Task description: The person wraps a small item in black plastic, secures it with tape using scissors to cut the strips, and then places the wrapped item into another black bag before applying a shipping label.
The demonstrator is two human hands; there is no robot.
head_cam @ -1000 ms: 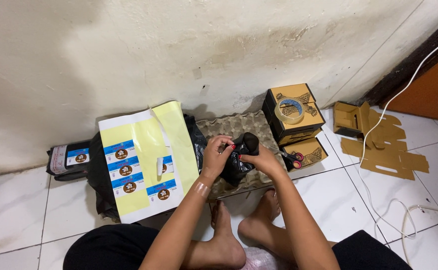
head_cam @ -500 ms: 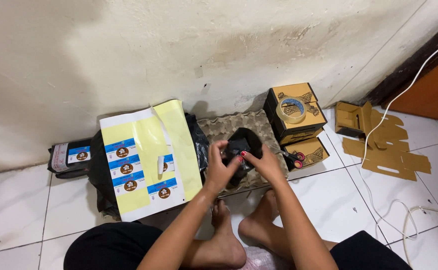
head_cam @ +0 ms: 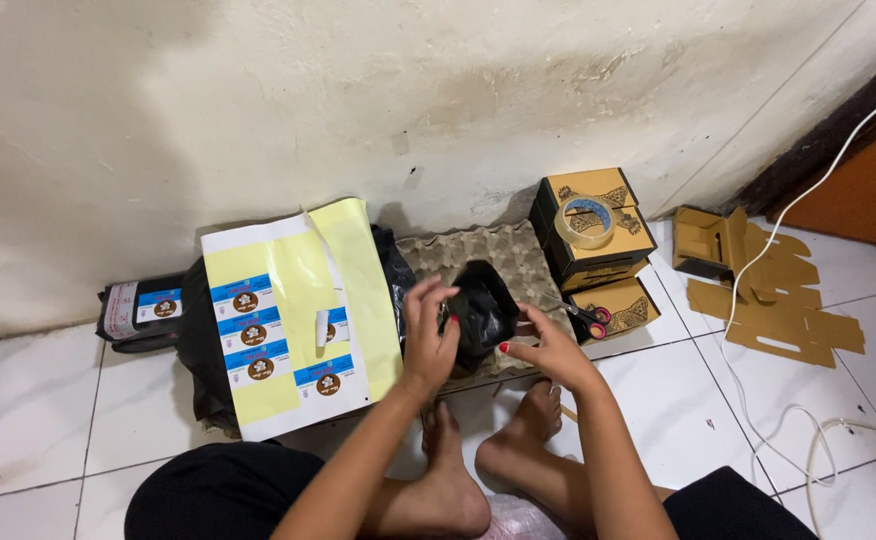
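Note:
A small black plastic-wrapped packet [head_cam: 485,310] sits between my hands above a grey egg tray [head_cam: 518,250]. My left hand [head_cam: 430,335] presses against the packet's left side with fingers spread over it. My right hand [head_cam: 548,350] touches its lower right edge, fingers loosely curled. To the left lies a yellow sticker sheet [head_cam: 293,315] carrying several blue and white labels. My bare feet [head_cam: 478,455] rest on the tiles below the packet.
Brown printed boxes [head_cam: 593,235] stand stacked at the right with a roll of clear tape [head_cam: 585,215] on top. Scissors [head_cam: 583,315] lie on a lower box. Flattened cardboard [head_cam: 768,285] and a white cable [head_cam: 758,300] lie further right. A black labelled parcel [head_cam: 148,310] lies by the wall.
The packet has dropped a little lower and turned. My left hand has slid to its left side and my right hand has come down to its lower right.

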